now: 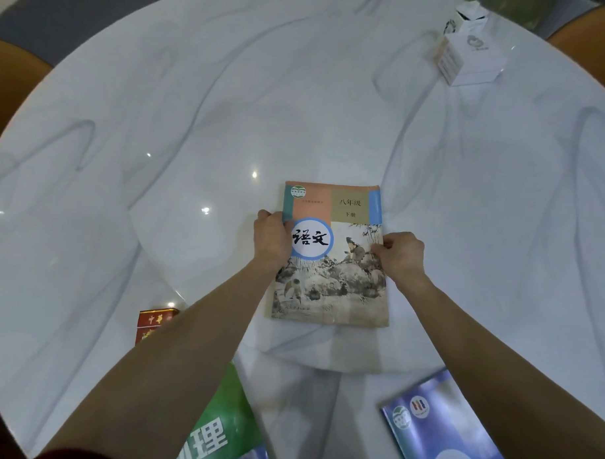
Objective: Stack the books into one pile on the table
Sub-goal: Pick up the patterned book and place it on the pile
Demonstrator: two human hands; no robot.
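Note:
A textbook with an ink-painting cover (330,275) lies flat in the middle of the round white marble table (195,122). My left hand (270,238) grips its left edge and my right hand (398,255) pinches its right edge. A green textbook (227,429) lies near the table's front edge, partly under my left forearm. A blue-purple textbook (448,430) lies at the front right, cut off by the frame. A red book (152,323) peeks out to the left of my left forearm, mostly hidden.
A white tissue box (471,56) stands at the far right of the table. Orange chair backs show at the far left (15,68) and far right (589,30) beyond the table edge.

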